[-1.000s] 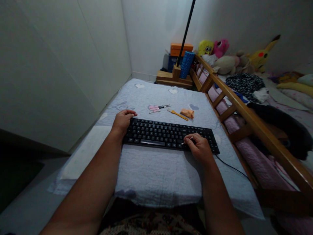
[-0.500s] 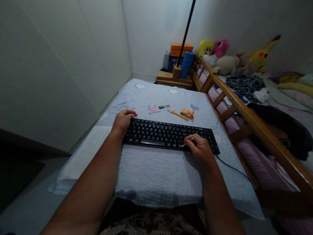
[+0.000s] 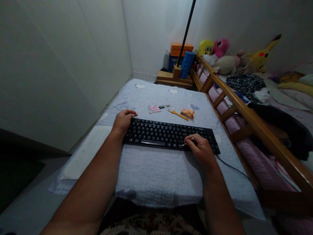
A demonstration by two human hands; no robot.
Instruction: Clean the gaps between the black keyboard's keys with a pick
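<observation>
A black keyboard (image 3: 156, 133) lies across the cloth-covered table. My left hand (image 3: 124, 121) is closed on its far left corner, thumb and fingers at the edge. Over the right part of the keys, my right hand (image 3: 198, 146) pinches a white cotton swab (image 3: 192, 139), its tip down at the keys near the bottom row. Behind the keyboard lie a second cotton swab (image 3: 155, 112), a slim tool with a dark grip and metal tip (image 3: 161, 107), an orange-handled brush (image 3: 180, 115) and a folded orange cloth (image 3: 187, 113).
The keyboard's cable (image 3: 233, 167) runs off the table's right side. A wooden bed rail (image 3: 234, 101) stands close on the right, with plush toys and clothes behind it. A pale sheet (image 3: 84, 156) lies at the left. Beyond the far end stand boxes (image 3: 181, 49) and a blue roller (image 3: 187, 65).
</observation>
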